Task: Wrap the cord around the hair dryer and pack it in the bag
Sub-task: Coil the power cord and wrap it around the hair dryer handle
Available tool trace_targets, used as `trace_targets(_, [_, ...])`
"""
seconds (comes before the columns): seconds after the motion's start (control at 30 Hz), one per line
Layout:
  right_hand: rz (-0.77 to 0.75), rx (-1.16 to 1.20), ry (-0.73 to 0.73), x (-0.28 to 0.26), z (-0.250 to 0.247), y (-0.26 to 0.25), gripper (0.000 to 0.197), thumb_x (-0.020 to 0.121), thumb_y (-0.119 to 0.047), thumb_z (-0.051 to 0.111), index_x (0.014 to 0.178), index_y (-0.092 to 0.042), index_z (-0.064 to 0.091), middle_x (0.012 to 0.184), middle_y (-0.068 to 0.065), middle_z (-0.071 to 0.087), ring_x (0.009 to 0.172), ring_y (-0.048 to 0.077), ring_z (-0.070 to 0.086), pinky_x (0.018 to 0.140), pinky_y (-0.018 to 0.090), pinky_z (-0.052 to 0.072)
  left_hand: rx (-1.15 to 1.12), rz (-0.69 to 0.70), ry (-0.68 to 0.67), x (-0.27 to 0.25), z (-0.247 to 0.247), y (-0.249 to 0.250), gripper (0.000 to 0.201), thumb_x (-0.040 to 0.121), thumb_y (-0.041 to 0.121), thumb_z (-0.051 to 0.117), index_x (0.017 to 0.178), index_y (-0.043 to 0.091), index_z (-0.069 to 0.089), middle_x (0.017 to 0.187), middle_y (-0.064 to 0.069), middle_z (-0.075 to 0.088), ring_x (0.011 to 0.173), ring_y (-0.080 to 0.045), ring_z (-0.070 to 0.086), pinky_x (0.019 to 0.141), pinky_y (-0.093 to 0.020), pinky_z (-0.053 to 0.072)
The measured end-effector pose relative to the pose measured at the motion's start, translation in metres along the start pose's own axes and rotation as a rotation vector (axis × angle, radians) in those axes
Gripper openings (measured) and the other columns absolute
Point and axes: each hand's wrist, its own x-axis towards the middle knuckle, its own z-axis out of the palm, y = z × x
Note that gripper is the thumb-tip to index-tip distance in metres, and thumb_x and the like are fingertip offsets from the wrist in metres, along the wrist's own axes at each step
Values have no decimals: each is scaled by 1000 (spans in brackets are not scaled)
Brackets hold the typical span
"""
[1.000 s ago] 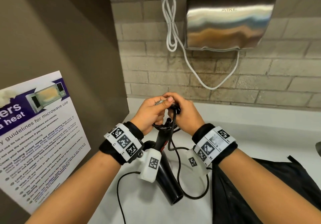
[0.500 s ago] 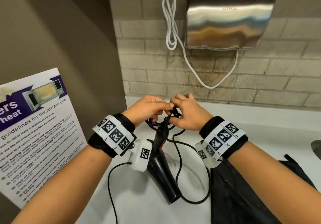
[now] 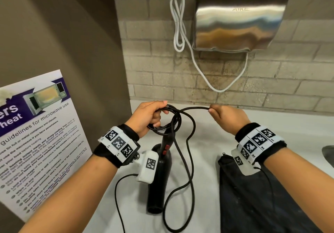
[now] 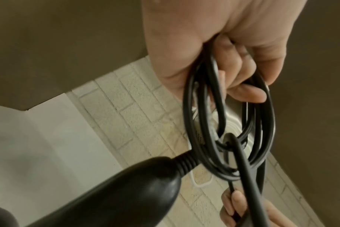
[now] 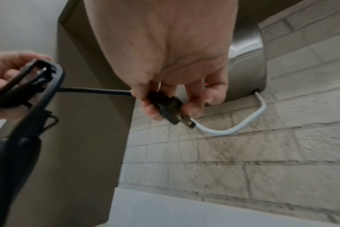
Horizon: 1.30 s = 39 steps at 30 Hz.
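While the cord [image 3: 188, 136] is gathered into coils, the coils are clasped by the curled fingers of the left hand [image 3: 148, 115] above the handle end of the hair dryer [image 3: 159, 176], so that they cannot spring apart. The plug [image 5: 168, 107] is pinched between thumb and fingertips of the right hand [image 3: 227, 117] and drawn sideways, apparently to keep the last stretch taut for winding. A slack loop is left trailing on the white table [image 3: 204, 169]. The black bag [image 3: 253, 196] is laid flat just beside the dryer, ready for packing.

The dryer's body is partly hidden by the left wrist camera; its contact with the table cannot be told. The bag's opening is cut off, and the coil count is blurred.
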Motion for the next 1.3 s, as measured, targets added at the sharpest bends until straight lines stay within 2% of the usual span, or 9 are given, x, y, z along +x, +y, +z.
trace_targets(0.13, [225,-140,94,5,9,18,31,99,-29,30,109,-11,54,94,17,66,88,34,61,65,33,38,-75,-25,28,0,-6,-3,34,94,21,44,64,6,52,36,11,18,29,-4,16,36,-17,22])
trace_targets(0.33, [624,-153,-284,7,32,68,30,96,-21,32,108,-8,58,104,12,63,90,28,59,78,34,43,-222,-45,74,-4,-24,0,39,96,26,39,63,8,49,33,12,18,27,-3,15,32,-14,21])
trace_targets(0.57, [368,-132,-394,10,63,13,38,94,-33,39,128,-17,46,127,10,55,112,29,55,90,35,45,-232,-52,62,0,-23,6,39,94,28,41,62,8,50,33,9,18,27,-3,16,31,-16,21])
trace_targets(0.67, [43,350,-251,14,57,-31,40,96,-21,41,136,-22,39,133,10,49,120,26,49,97,24,37,-233,-64,41,0,-19,6,39,95,28,40,63,8,49,33,11,18,27,-3,16,33,-16,19])
trace_targets(0.73, [-215,712,-238,15,49,-63,38,96,-5,40,132,-12,45,132,6,51,122,15,47,98,9,33,-237,-67,31,1,-16,6,39,95,28,40,63,8,49,33,11,19,27,-3,16,33,-16,19])
trace_targets(0.8, [-333,924,-289,15,43,-83,37,93,6,39,129,-3,47,126,1,51,115,3,49,101,11,36,-245,-68,22,1,-16,6,40,95,28,40,61,8,50,33,10,19,27,-3,16,34,-17,17])
trace_targets(0.9, [-395,1075,-322,15,41,-91,39,89,8,45,127,9,41,106,-13,63,95,-17,56,89,7,42,-268,-72,16,1,-20,6,43,94,29,41,58,9,52,33,10,21,27,-2,16,36,-19,11])
trace_targets(1.0, [-345,1112,-385,17,38,-89,34,90,7,46,123,3,49,80,-24,69,78,-13,61,70,6,46,-244,-68,16,1,-24,7,41,94,29,40,60,9,51,33,10,21,27,-2,17,34,-17,15])
trace_targets(1.3, [-219,1148,-447,11,30,-87,24,90,-9,53,101,-30,60,101,0,63,76,17,64,62,28,51,-216,-43,63,2,-27,9,39,95,30,41,64,8,49,33,11,19,27,-3,16,32,-16,20])
